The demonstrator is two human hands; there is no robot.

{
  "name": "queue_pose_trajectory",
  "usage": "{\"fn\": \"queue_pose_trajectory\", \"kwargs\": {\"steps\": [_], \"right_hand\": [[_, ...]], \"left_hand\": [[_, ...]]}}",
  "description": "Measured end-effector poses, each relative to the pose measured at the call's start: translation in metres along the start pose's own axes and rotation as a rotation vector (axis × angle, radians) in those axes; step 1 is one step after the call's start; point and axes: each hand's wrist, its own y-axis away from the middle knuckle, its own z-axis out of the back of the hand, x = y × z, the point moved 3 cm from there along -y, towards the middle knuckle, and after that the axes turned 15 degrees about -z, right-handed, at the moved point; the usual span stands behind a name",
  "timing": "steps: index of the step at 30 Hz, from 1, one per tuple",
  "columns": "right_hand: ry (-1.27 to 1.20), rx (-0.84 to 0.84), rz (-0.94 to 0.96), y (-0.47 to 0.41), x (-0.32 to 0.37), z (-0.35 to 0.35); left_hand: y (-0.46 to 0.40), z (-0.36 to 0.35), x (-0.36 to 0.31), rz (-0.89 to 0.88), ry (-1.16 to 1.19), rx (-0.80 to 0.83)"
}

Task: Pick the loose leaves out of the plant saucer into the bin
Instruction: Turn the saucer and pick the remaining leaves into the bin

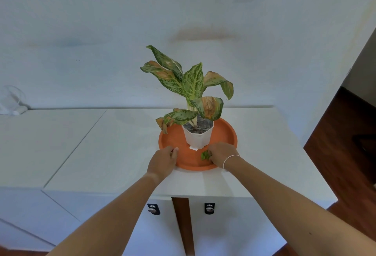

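Pinching small green loose leaves (pixel 205 155) with right hand (pixel 221 155) inside round orange plastic saucer (pixel 227 131); left hand (pixel 163 162) gripping saucer rim, beside white faceted pot (pixel 198 136).

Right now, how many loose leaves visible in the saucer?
1: a green leaf at the right hand's fingertips, on the saucer's near side. More may hide behind the pot or hands.

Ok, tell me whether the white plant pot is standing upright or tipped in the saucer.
Upright. The white pot sits flat on its base in the orange saucer, its rim level and the plant rising from it.
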Motion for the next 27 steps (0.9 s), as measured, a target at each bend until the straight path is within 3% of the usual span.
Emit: {"fn": "queue_pose_trajectory", "kwargs": {"steps": [5, 12, 15, 24, 27], "right_hand": [[-0.183, 0.079, -0.080, 0.000, -0.007, 0.005], [-1.103, 0.406, -0.418, -0.002, -0.038, 0.010], [-1.340, 0.498, -0.490, 0.002, -0.049, 0.006], [-1.491, 0.484, -0.505, 0.006, -0.059, -0.002], [-1.394, 0.460, -0.481, 0.005, -0.059, 0.001]], "left_hand": [[-0.005, -0.002, -0.010, -0.025, 0.031, 0.001], [-0.011, -0.010, -0.020, 0.005, 0.083, 0.079], [-0.015, -0.015, -0.025, -0.003, 0.080, 0.116], [-0.028, -0.036, -0.049, -0.207, -0.184, 0.333], [-0.031, -0.044, -0.052, -0.216, -0.208, 0.408]]}}
